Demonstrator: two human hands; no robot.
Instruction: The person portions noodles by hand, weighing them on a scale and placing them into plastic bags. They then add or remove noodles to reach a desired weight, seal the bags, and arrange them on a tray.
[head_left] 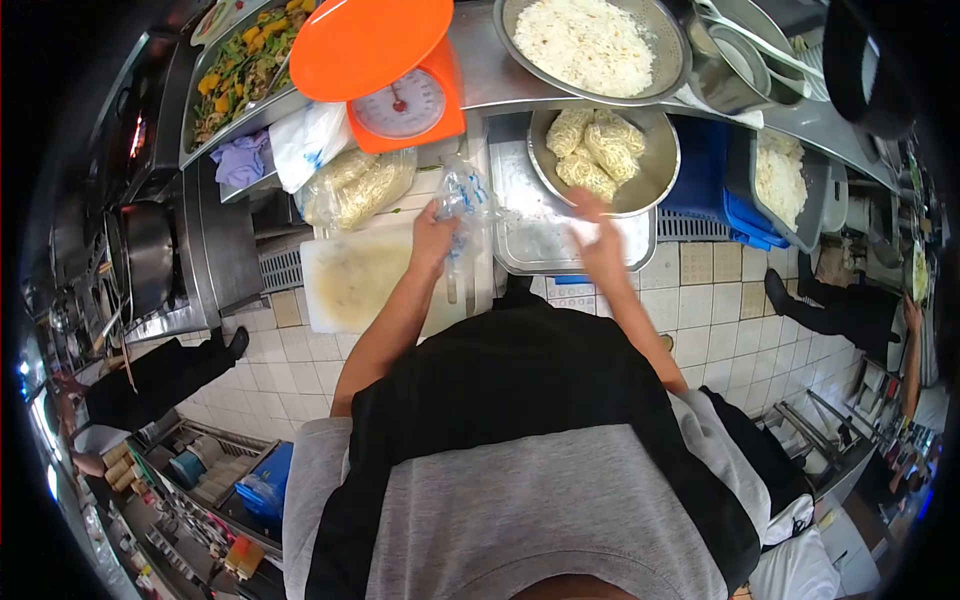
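Note:
My left hand (434, 236) is closed on a clear plastic bag (463, 200) with blue print, which hangs over the light board beside the metal tray. My right hand (600, 240) is over the tray, just in front of the bowl's near rim. It is slightly blurred, its fingers look apart, and I see nothing held in it. The metal bowl (660, 185) holds several pale yellow noodle bundles (612, 145) and stands on the metal tray (530, 235). To the left of my left hand lie clear bags of noodles (365, 190).
An orange dial scale (408, 105) stands on the upper shelf, with a colander (507, 40) of rice to its right. A pan of cooked vegetables (245, 75) is at upper left. A white cutting board (335, 300) lies below the noodle bags. Other people stand at both sides.

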